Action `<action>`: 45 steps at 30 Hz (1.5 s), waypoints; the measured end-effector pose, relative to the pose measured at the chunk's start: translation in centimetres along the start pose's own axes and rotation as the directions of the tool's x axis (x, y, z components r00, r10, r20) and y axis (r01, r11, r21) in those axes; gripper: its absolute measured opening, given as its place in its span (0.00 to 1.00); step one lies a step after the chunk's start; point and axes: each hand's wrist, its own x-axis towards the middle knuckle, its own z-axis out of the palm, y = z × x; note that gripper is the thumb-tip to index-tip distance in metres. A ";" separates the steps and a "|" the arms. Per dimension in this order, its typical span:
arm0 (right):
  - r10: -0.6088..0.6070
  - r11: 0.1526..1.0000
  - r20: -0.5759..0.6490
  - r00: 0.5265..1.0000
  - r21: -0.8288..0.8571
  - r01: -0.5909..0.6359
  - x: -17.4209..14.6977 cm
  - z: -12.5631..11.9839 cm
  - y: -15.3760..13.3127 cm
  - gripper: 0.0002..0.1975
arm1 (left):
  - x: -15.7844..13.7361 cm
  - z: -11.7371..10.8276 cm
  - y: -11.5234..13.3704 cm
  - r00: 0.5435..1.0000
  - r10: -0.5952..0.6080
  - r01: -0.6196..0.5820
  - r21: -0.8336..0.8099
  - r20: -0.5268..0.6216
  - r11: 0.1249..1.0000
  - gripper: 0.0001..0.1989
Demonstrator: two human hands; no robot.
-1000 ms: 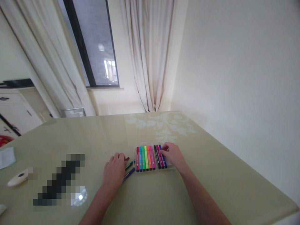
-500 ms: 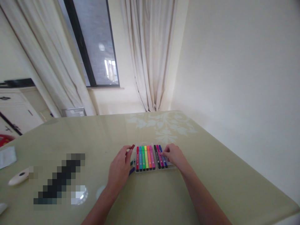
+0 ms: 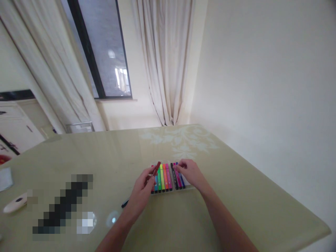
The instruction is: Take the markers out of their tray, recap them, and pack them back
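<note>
In my left hand [image 3: 143, 187] a dark red marker [image 3: 156, 168] is pinched between thumb and fingers, tilted over the left side of a clear plastic case [image 3: 187, 182]. Bright markers in a row, among them a green marker [image 3: 159, 182] and a yellow marker [image 3: 162, 178], lie in its left section. A black marker [image 3: 174, 176], a magenta one and a blue one lie in the right section. My right hand [image 3: 191, 171] is closed in a pinch above these; whether its fingertips grip anything is hidden. Beside my left wrist a dark-ended marker [image 3: 125, 203] lies on the table, partly covered.
The glossy green table [image 3: 168, 224] has a wall [image 3: 262, 87] along its right side. To the left are a pixelated dark long object [image 3: 63, 204], a whitish oval object [image 3: 15, 203] and a pale packet [image 3: 5, 178]. Curtains [image 3: 162, 63] and a window stand behind.
My left hand has moved right with the dark red marker, from beside the case to over its left markers. My right hand stays near the right section. The view has shifted slightly.
</note>
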 end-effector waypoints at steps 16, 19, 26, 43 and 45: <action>-0.083 0.727 0.163 0.983 0.685 -0.053 -0.7 2.6 -2.2 0.19 | 0.2 -0.3 0.3 0.997 -0.002 -0.001 0.043 0.076 0.999 0.20; 0.021 0.738 0.073 0.997 0.672 -0.064 0.1 0.7 -1.0 0.19 | 0.6 -2.6 0.1 0.998 0.057 -0.059 0.437 0.018 0.898 0.17; 0.101 0.983 -0.036 0.994 0.158 -0.095 1.1 -2.6 2.4 0.09 | 1.5 -7.7 -2.6 0.979 -0.200 0.087 0.779 0.050 0.621 0.08; 0.127 0.902 -0.141 0.982 -0.395 -0.173 1.3 0.4 3.7 0.07 | 1.1 -5.7 -1.1 0.995 -0.080 0.090 0.888 -0.060 0.451 0.12; 0.129 0.907 -0.143 0.981 -0.383 -0.175 1.2 0.5 3.6 0.07 | 1.1 -5.4 -0.7 0.993 -0.025 0.114 0.871 -0.116 0.478 0.13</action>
